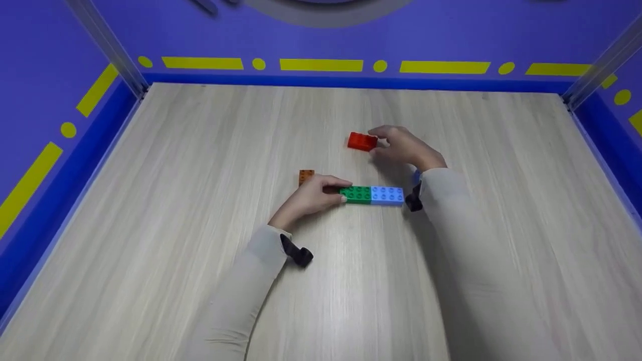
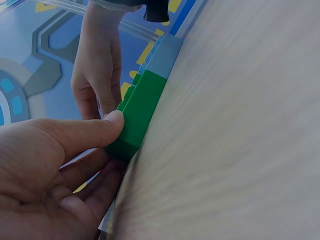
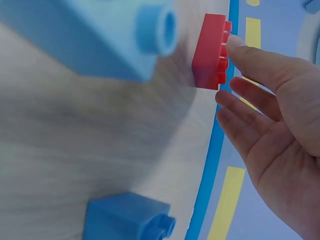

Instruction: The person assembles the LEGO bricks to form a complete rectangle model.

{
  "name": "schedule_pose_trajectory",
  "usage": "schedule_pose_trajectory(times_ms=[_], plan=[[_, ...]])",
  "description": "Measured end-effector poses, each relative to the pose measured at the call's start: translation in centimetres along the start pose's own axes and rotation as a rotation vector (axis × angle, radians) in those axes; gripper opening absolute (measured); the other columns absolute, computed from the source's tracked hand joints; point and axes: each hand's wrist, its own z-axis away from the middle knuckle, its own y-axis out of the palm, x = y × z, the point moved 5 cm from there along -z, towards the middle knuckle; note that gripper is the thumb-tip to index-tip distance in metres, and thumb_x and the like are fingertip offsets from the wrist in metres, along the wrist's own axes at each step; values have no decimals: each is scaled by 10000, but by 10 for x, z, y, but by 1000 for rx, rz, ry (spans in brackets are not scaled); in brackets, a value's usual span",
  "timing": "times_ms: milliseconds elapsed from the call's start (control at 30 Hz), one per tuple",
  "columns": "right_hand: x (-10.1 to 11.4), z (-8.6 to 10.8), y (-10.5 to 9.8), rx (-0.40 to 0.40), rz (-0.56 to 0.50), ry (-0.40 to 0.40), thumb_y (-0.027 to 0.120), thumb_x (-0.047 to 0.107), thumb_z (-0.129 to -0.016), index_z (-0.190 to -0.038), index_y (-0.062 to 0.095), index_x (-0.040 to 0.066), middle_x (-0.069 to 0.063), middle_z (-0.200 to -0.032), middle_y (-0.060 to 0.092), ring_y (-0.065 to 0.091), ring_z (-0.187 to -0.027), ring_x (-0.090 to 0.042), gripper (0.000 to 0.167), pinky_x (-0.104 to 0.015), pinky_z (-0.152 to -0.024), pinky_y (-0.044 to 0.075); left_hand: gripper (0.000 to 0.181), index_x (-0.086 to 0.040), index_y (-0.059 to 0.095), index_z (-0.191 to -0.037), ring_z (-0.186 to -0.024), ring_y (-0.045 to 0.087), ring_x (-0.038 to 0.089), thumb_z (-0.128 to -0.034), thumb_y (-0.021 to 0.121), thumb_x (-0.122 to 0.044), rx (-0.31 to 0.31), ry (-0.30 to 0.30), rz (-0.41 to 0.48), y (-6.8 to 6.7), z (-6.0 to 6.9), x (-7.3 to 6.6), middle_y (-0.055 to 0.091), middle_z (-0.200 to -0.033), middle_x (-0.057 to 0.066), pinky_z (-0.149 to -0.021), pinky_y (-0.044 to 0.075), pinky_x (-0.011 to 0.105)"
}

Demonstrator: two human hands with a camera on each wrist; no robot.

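We see a pale wooden counter (image 1: 150, 225). Near its middle, the left hand (image 1: 315, 195) pinches the left end of a green block (image 1: 358, 195), which touches a light blue block (image 1: 387, 195) on its right. Just behind this hand lies a brown block (image 1: 305, 175), partly covered. A blue block (image 3: 120, 217) is mostly hidden by the right sleeve (image 1: 454, 205). Farther, the right hand (image 1: 401, 145) is released, its fingers parted beside a red block (image 1: 361, 142); we cannot tell whether they touch. Behind stands a blue wall (image 1: 200, 35).
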Motion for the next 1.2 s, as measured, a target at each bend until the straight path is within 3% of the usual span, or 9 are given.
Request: schedule_pose_trajectory(times_ms=[267, 633, 1200], plan=[[9, -3, 1, -3, 5, 71, 635, 138, -923, -1429, 477, 161, -99, -1422, 503, 465, -1236, -288, 531, -484, -1111, 343, 353, -182, 663, -1245, -1210, 529, 162, -892, 681, -165, -2, 11, -17, 0, 0, -2, 621, -1294, 15, -1057, 398, 350], [8, -7, 2, -33, 19, 67, 707, 32, -848, -1352, 558, 81, -133, -1309, 578, 531, -1150, -270, 527, -417, -1057, 424, 363, -195, 658, -1251, -1217, 523, 159, -890, 681, -166, 2, 3, -4, -1, 0, -1, 611, -1307, 10, -1058, 394, 348], [4, -3, 5, 69, 47, 141, 659, -3, -854, -1348, 561, 75, -145, -1320, 556, 497, -1134, -290, 510, -463, -1069, 397, 355, -171, 664, -1244, -1225, 523, 163, -889, 683, -147, -2, 4, 19, 1, 0, 0, 614, -1306, 25, -1056, 401, 347]])
